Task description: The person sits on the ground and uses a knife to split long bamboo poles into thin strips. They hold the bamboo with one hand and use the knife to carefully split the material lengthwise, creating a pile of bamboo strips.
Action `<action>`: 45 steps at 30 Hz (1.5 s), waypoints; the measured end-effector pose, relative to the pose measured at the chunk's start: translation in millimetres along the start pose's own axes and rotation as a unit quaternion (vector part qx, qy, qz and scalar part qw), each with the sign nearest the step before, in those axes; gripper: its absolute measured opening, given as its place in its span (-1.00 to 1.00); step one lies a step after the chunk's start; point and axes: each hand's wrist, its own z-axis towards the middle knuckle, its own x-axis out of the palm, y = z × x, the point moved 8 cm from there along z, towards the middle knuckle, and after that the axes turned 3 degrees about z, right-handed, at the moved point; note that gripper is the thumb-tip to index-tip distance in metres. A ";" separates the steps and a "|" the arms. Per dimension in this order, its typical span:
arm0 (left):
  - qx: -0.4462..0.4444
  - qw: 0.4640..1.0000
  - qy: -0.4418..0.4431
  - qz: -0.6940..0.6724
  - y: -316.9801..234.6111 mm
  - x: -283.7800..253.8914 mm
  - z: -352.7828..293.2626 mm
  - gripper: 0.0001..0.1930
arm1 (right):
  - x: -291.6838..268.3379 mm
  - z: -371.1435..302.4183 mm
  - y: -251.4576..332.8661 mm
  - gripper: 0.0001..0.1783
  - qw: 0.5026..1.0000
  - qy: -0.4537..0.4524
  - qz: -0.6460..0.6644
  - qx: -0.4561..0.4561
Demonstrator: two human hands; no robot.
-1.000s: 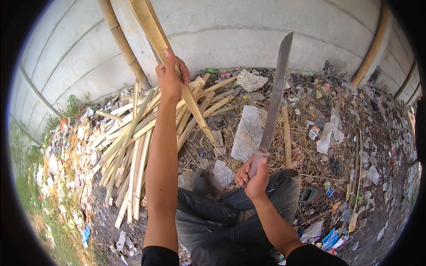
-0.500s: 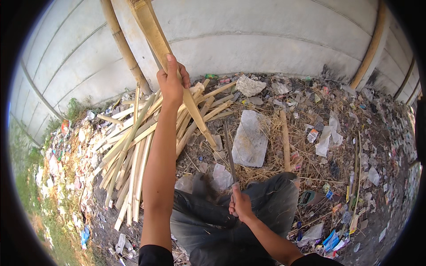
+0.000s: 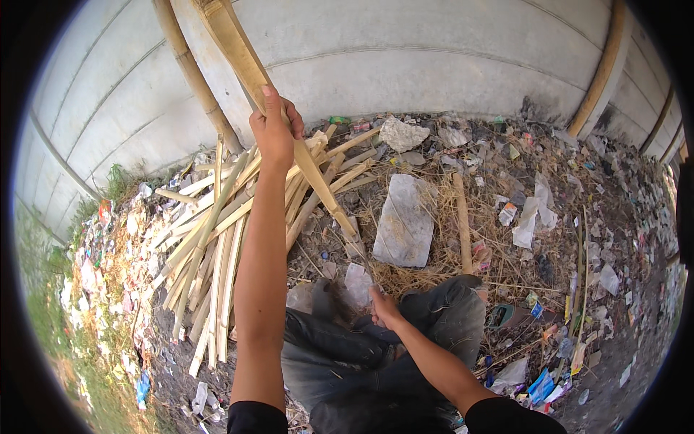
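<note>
Bamboo length, pale and split-faced, slants from the upper edge of view down to the littered ground, its low end by a small grey stone; touching or not, cannot tell. Left hand has it partway along, fingers wrapped round, thumb laid flat up its face. Right hand, low over the crossed legs, fingers curled closed on what looks like a blade, seen nearly edge-on; handle hidden in the fist, so kind and contact are uncertain.

Progress, as judged: a good many narrow bamboo strips are already split, heaped crosswise on the ground's left side, toward the foot of the concrete wall. Held length looks wider than most of those, at least in its upper part, so probably not worked through. Amount remaining: no fair count. Flat stone slab lies mid-ground, a short bamboo stick just right of it.
</note>
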 end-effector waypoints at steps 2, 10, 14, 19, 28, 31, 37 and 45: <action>0.000 1.000 -0.002 0.004 0.1 -4.8 0.1 -0.28 | 1.5 -4.7 2.5 -0.26 1.000 -0.007 -0.017 -0.006; -0.011 1.000 -0.006 0.004 -1.8 -1.0 -3.6 -0.28 | 16.9 -13.9 13.4 -0.25 0.995 0.029 -0.014 -0.092; 0.010 0.998 -0.053 -0.030 -7.1 -8.2 -6.6 -0.39 | -9.8 -8.8 -8.8 -0.24 1.000 -0.016 -0.011 0.000; 0.083 0.978 -0.162 -0.104 3.7 -38.7 -4.7 -0.53 | -4.8 -37.2 -1.5 -0.24 1.000 -0.022 0.004 -0.012; 0.141 0.980 -0.138 0.029 -23.8 -6.3 -20.7 -0.59 | 13.0 -103.4 65.1 -0.30 0.992 0.024 0.026 -0.124; 0.147 0.979 -0.135 0.034 -33.5 3.0 -20.2 -0.59 | 20.8 -124.5 88.8 -0.33 0.984 0.058 0.027 -0.164; 0.141 0.980 -0.138 0.029 -20.7 9.4 -18.0 -0.59 | 28.7 -136.4 104.1 -0.35 0.983 0.070 0.024 -0.165; 0.117 0.982 -0.144 0.027 -6.4 9.9 -22.5 -0.59 | 46.8 -153.4 114.1 -0.48 0.957 0.157 -0.019 -0.244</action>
